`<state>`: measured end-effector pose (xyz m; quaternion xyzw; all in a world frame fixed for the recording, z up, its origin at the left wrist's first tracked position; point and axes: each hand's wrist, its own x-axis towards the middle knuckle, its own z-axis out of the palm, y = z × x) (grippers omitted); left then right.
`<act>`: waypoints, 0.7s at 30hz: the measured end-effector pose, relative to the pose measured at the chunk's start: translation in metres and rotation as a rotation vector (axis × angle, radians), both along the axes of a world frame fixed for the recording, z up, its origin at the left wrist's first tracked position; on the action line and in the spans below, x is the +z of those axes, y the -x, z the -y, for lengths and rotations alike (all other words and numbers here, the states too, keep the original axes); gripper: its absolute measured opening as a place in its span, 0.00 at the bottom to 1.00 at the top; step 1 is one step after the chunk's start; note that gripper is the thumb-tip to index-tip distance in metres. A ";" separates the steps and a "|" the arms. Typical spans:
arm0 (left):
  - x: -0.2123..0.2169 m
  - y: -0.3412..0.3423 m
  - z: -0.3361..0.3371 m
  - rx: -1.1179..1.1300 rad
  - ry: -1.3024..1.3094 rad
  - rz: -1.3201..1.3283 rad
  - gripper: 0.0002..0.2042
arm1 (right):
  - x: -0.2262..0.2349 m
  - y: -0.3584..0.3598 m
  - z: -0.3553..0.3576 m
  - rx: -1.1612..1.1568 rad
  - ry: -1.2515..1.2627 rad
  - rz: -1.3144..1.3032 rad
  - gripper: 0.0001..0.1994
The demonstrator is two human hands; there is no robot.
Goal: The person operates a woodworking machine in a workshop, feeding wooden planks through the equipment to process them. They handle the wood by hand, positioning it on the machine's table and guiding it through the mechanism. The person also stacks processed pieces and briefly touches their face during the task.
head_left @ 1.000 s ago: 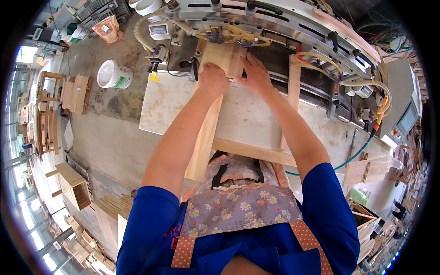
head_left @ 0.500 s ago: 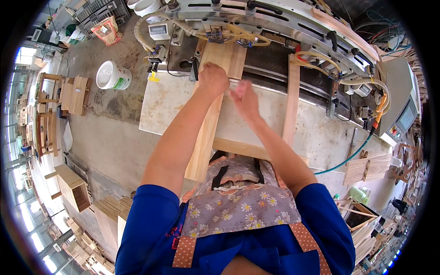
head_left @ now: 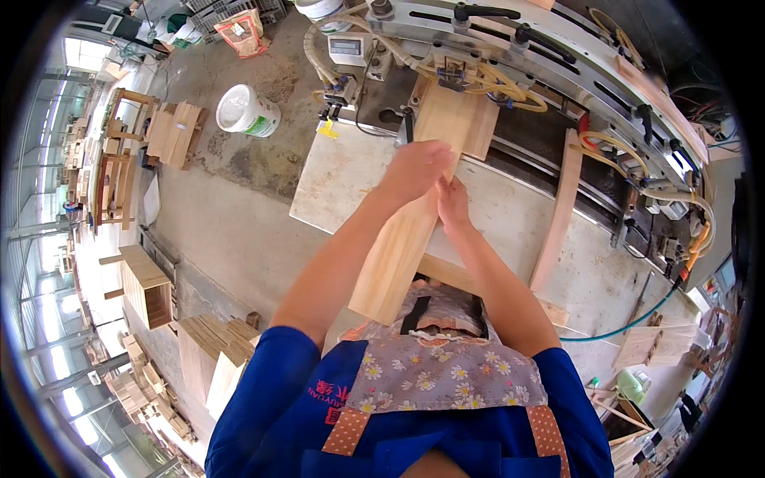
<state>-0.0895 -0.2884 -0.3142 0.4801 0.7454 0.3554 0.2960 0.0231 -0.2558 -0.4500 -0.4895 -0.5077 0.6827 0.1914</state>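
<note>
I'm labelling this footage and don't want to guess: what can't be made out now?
All in the head view:
Left hand: palm side, hidden by the back of the hand.
Long board: far end, hidden by yellow tubes.
Upper bucket: top, cut off by the picture's upper edge.
Small meter: display, too small to read.

A royal-blue short-sleeved collared cotton-like shirt (head_left: 486, 436) bearing red chest markings (head_left: 333, 415) shows under a grey daisy-print fabric apron (head_left: 446, 378) with white-dotted orange-brown straps (head_left: 347, 432).
</note>
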 end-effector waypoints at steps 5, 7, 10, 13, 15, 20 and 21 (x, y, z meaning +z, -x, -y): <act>-0.025 0.083 0.046 0.892 -0.134 0.814 0.19 | 0.011 0.000 0.005 -0.011 -0.099 0.095 0.21; -0.052 0.116 0.031 1.031 -0.235 0.959 0.18 | 0.010 0.004 0.001 -0.009 -0.112 0.127 0.22; -0.120 0.160 0.027 0.666 -0.370 0.552 0.12 | 0.014 -0.002 -0.008 0.112 -0.075 0.182 0.21; -0.160 0.173 0.013 0.553 -0.420 0.936 0.08 | -0.046 -0.007 -0.005 0.184 -0.387 0.351 0.22; -0.168 0.208 0.034 0.675 -0.396 1.122 0.07 | -0.053 0.012 0.008 0.224 -0.581 0.356 0.24; -0.149 0.229 0.036 0.827 -0.310 1.151 0.14 | 0.048 0.009 -0.003 0.083 -0.122 0.282 0.20; -0.144 0.225 0.034 0.851 -0.305 1.150 0.14 | 0.046 0.011 -0.001 0.107 -0.156 0.291 0.22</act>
